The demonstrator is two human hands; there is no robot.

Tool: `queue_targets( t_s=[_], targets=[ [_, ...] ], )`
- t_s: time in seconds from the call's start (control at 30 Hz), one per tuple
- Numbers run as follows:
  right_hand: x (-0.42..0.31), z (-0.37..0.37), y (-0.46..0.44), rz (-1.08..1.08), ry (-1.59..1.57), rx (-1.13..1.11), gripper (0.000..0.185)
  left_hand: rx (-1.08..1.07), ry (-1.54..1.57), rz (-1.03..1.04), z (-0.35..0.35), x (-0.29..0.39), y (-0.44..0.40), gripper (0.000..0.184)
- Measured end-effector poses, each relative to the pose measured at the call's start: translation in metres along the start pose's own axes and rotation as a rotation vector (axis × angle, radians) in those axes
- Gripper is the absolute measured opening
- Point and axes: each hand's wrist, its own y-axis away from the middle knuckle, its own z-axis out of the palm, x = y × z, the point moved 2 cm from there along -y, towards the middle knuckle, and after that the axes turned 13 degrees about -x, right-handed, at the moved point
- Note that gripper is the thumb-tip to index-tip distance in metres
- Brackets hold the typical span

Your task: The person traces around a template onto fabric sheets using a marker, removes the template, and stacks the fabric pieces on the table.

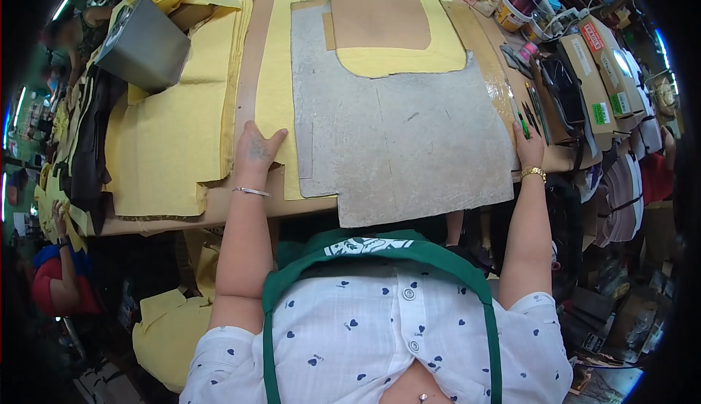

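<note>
A grey, worn template sheet (409, 141) with a U-shaped cut-out lies over a yellow sheet of material (274, 104) on the brown table. Part of the template's lower edge overhangs the front of the table. My left hand (259, 145) rests flat on the table beside the yellow sheet's left edge, thumb spread out and touching that edge. At the template's right side my right hand (529, 148) is closed around a slim green pen (522, 125), which points away from me.
Stacked yellow sheets (175, 134) lie at left, with a grey metal block (144, 44) on top. Pens (537, 108), a black case (562, 90), cardboard boxes (591, 75) and a tub (511, 15) crowd the right side. Other people are at the far left.
</note>
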Motion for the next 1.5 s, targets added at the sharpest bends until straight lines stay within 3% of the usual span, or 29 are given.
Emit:
queue_targets(
  t_s=[0.1,0.2,0.3,0.37,0.43,0.47,0.57,0.6,0.67,0.77,0.93,1.1,1.27,1.47,1.5],
  targets=[
    [-0.001,-0.001,-0.001,-0.009,-0.016,-0.005,0.043,-0.048,-0.019,0.072,0.0,-0.001,0.003,0.046],
    [0.004,0.0,-0.005,0.022,0.033,0.028,0.044,-0.101,0.294,0.18,0.003,0.0,0.003,0.038],
    [0.012,0.002,-0.01,-0.006,-0.024,0.019,0.045,-0.122,1.213,0.321,0.013,0.007,-0.001,0.03],
    [0.024,0.003,-0.019,-0.065,0.022,0.001,0.043,0.074,1.196,0.414,-0.016,0.016,0.003,0.027],
    [0.026,0.002,-0.02,-0.046,0.03,0.016,0.041,-0.12,1.852,0.428,-0.042,-0.005,-0.015,0.03],
    [0.023,0.0,-0.019,-0.008,0.048,0.009,0.04,0.03,1.654,0.647,-0.078,0.016,0.012,0.035],
    [0.034,0.001,-0.028,-0.001,0.011,-0.032,0.039,-0.585,2.095,0.908,-0.15,-0.009,0.052,0.046],
    [0.053,0.004,-0.041,-0.033,-0.037,-0.08,0.037,-0.651,2.119,0.944,-0.167,-0.021,0.069,0.045],
    [0.051,0.004,-0.04,-0.055,-0.123,-0.09,0.035,-0.494,2.123,0.994,-0.187,-0.062,0.112,0.045],
    [0.038,0.003,-0.034,-0.034,-0.12,-0.116,0.039,0.044,2.024,0.975,-0.211,-0.144,0.192,0.044],
    [0.058,0.004,-0.045,-0.042,-0.173,-0.146,0.036,1.06,1.56,0.483,-0.228,-0.287,0.376,0.043],
    [0.045,0.001,-0.043,0.091,-0.124,-0.167,0.039,1.602,1.145,-0.157,-0.199,-0.364,0.56,0.042],
    [0.039,0.001,-0.04,0.131,-0.062,-0.113,0.043,1.729,1.051,-0.646,-0.12,-0.385,0.676,0.041],
    [0.03,-0.001,-0.036,0.138,0.076,-0.105,0.051,1.341,1.397,-1.095,-0.012,-0.421,0.719,0.043],
    [0.031,-0.002,-0.036,0.13,0.083,-0.111,0.051,1.224,1.188,-1.373,-0.005,-0.424,0.717,0.047]
  ],
)
